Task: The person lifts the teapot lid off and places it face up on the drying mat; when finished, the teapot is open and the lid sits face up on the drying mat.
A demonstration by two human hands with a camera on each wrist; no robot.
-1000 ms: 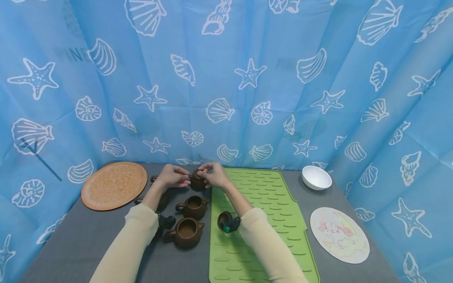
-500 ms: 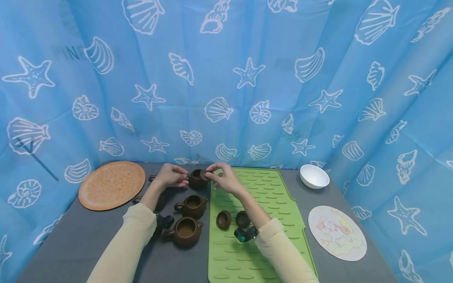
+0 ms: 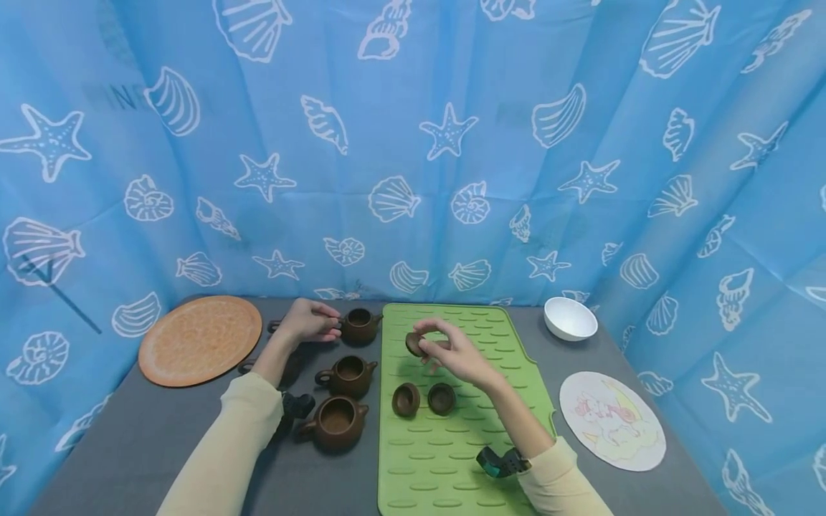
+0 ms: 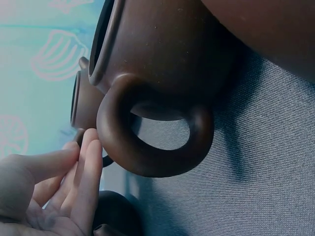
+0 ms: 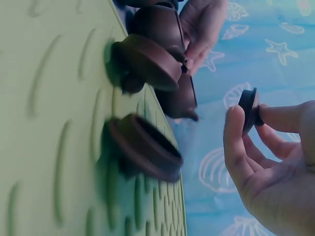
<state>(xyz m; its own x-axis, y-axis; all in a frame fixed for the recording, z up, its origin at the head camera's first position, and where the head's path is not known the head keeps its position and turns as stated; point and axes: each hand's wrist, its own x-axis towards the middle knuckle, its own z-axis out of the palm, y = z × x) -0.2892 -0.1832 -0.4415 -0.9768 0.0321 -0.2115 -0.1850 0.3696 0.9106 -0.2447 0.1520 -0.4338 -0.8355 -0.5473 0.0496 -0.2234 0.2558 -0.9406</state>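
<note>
My right hand (image 3: 457, 351) pinches a small brown teapot lid (image 5: 250, 109) between thumb and fingertips, raised over the green ridged mat (image 3: 426, 469). Below it, two more lids lie on the mat, the left lid (image 3: 406, 400) and the right lid (image 3: 442, 398), both with hollow undersides up. My left hand (image 3: 308, 321) pinches the handle of the farthest teapot (image 3: 361, 328), which stands lidless on the table. In a column nearer to me are a middle teapot (image 3: 348, 378) and a near teapot (image 3: 338, 426), also lidless, handles to the left.
More dark teapots are partly hidden under my left forearm; one handle (image 3: 247, 365) shows. A round pizza-patterned board (image 3: 200, 340) lies at the left. Beyond the mat's right edge are a white bowl (image 3: 571, 319) and a round unicorn-print mat (image 3: 613, 421). A blue curtain (image 3: 413, 143) hangs behind.
My right hand has lifted the lid off the farthest teapot and carried it right and toward me, over the mat. My left hand has stayed at that teapot's handle.
</note>
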